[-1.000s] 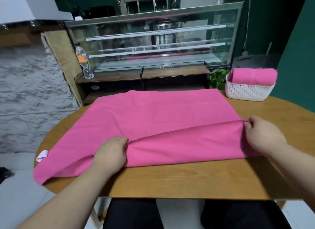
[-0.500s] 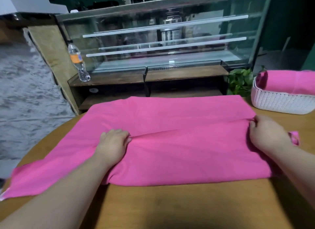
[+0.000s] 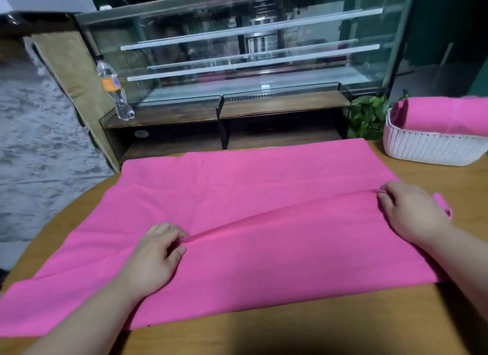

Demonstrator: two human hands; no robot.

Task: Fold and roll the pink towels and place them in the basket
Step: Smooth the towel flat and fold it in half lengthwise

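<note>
A pink towel (image 3: 264,196) is lying spread across the wooden surface (image 3: 290,328), just left of the white basket (image 3: 433,148) and nearer the person than it. The near part is lying doubled over, and its turned edge is running as a slanted ridge that ends toward the basket. The left hand (image 3: 155,259), well away from the basket, is pinching that ridge, its grip closed on the cloth with the fingers curled. The right hand (image 3: 412,212), at the ridge's end nearest the basket, is pinching the edge too, grip closed on the towel. Another pink towel (image 3: 449,114) is sitting inside the basket. A green plant (image 3: 367,117) is standing just left of the basket.
</note>
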